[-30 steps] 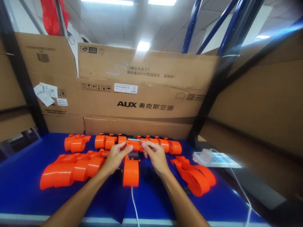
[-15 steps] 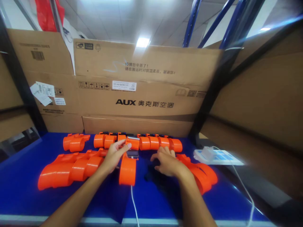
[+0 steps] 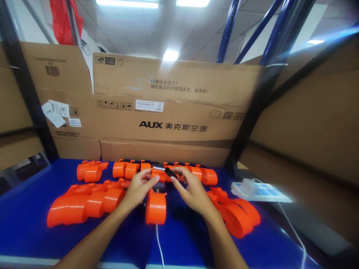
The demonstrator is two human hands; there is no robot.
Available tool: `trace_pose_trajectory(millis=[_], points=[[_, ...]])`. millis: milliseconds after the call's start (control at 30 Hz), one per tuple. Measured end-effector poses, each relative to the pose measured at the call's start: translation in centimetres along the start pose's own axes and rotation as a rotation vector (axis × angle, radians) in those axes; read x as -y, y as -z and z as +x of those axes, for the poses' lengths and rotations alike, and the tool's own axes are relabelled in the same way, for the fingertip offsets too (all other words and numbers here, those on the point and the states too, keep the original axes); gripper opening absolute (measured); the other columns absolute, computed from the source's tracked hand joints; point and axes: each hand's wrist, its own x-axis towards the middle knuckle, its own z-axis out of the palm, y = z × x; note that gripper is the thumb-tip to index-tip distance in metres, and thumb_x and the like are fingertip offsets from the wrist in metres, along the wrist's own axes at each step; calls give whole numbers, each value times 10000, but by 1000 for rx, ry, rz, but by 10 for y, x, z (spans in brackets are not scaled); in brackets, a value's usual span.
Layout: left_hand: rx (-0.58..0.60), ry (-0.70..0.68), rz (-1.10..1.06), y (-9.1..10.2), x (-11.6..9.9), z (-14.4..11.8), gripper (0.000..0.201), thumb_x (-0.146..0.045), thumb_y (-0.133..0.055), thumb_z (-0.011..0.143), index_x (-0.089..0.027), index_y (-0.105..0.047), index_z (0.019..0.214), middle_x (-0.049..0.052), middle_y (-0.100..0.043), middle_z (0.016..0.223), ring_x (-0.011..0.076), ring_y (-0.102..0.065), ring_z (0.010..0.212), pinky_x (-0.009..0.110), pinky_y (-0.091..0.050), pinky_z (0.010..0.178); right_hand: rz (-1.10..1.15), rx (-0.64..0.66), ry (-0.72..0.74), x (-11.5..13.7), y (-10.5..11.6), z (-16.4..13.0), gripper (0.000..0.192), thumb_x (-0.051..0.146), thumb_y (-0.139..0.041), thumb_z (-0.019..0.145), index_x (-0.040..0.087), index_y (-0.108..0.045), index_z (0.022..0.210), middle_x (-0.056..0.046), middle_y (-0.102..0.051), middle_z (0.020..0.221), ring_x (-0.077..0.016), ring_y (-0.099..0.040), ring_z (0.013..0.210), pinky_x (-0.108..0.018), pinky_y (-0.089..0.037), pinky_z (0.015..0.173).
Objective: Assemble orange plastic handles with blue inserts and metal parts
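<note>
Bright, even scene; we see light falling from ceiling panels (image 3: 127,3) above AUX carton (image 3: 168,112), one panel blown out white. Blue streak of glare right of carton, along dark rack post (image 3: 246,112). Wide-lens bending toward frame edges, motion smear there. Soft shadows under our hands on blue desk (image 3: 28,231).

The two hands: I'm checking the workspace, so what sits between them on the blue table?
In the head view, an orange dispenser stands between the left hand and right hand.
</note>
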Motion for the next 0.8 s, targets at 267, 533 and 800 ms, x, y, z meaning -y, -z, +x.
trace_pose_trajectory(millis=[267, 533, 800], points=[[97, -13, -14, -3, 0, -4, 513, -388, -764, 752, -181, -612, 1197, 40, -656, 905, 150, -654, 685, 257, -521, 611, -59, -132, 124, 7, -19, 3, 223, 262, -554, 939, 238, -642, 1141, -105, -572, 1101, -246, -558, 1055, -401, -476, 927], [144, -11, -45, -4, -4, -4, 494, -368, -767, 747, -174, -620, 1176, 64, -686, 949, 146, -655, 671, 256, -522, 597, -29, -129, 51, -1, -30, 1, 271, 316, -535, 956, 238, -633, 1196, -60, -588, 900, -209, -584, 848, -360, -497, 828], [114, 22, -64, -4, -2, -4, 442, -261, -767, 704, -168, -651, 1120, 75, -714, 979, 159, -651, 651, 256, -490, 547, 89, -50, -10, -4, -28, 1, 347, 304, -446, 982, 227, -542, 1307, -65, -684, 982, -194, -639, 834, -326, -506, 804]])
